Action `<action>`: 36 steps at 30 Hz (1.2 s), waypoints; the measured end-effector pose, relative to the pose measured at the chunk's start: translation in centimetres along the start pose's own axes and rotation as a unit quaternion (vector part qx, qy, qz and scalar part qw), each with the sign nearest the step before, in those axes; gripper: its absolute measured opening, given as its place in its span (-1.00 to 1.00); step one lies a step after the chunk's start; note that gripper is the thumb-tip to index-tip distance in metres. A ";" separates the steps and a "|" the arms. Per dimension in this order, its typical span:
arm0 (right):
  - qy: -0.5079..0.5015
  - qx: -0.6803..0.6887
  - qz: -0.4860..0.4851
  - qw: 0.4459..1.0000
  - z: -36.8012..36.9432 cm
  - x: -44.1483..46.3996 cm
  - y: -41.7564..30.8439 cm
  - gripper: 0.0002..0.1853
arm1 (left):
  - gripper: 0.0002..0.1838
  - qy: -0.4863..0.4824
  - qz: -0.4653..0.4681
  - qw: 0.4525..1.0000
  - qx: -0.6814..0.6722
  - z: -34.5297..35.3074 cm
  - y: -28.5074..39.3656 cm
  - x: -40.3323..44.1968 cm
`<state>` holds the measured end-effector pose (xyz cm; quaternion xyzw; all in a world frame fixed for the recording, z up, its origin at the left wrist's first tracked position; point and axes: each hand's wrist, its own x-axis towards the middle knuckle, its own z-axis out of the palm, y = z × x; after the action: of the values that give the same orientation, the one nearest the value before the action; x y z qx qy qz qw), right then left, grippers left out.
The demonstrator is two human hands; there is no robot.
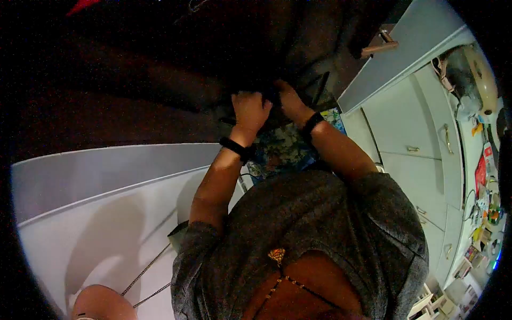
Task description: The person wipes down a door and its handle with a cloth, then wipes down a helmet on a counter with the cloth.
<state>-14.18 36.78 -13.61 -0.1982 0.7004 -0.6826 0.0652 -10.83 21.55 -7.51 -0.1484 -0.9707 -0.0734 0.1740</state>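
Note:
My left hand (250, 111) reaches into a dark, poorly lit space, its fingers curled. What it grips, if anything, is lost in the dark. Close beside it is my right hand (290, 101), whose fingertips vanish into the same shadow. Around both hands lies dark material that I cannot make out, with a thin dark bar (321, 88) to the right. Dark bands circle both wrists. Below the hands, a blue, green and yellowish patterned surface (282, 152) shows between my forearms.
White cabinets (408, 122) with brass-coloured handles stand to the right, beside a cluttered shelf (482, 213). A wooden handle (380, 49) juts out at the upper right. On the left are a white panel (122, 213), a chain (144, 272) and a pinkish rounded object (104, 304).

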 end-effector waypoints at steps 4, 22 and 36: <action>0.175 0.133 0.204 0.954 0.7 3.4 -0.1 -0.63 | -0.65 -0.075 -0.041 0.996 0.027 0.4 0.5 3.3; 0.180 0.045 0.011 0.983 9.6 5.4 2.5 -0.78 | -0.58 0.040 0.007 0.985 -0.169 -4.3 -5.5 -1.7; -0.025 0.351 0.079 0.933 13.9 2.0 -9.4 -0.87 | -0.69 0.227 -0.170 0.864 -0.416 -15.0 -8.8 -9.1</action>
<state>-9.19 23.21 -4.90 -0.1235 0.4273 -0.8726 0.2016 -0.75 7.91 2.40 -0.0186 -0.7935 -0.5311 0.2966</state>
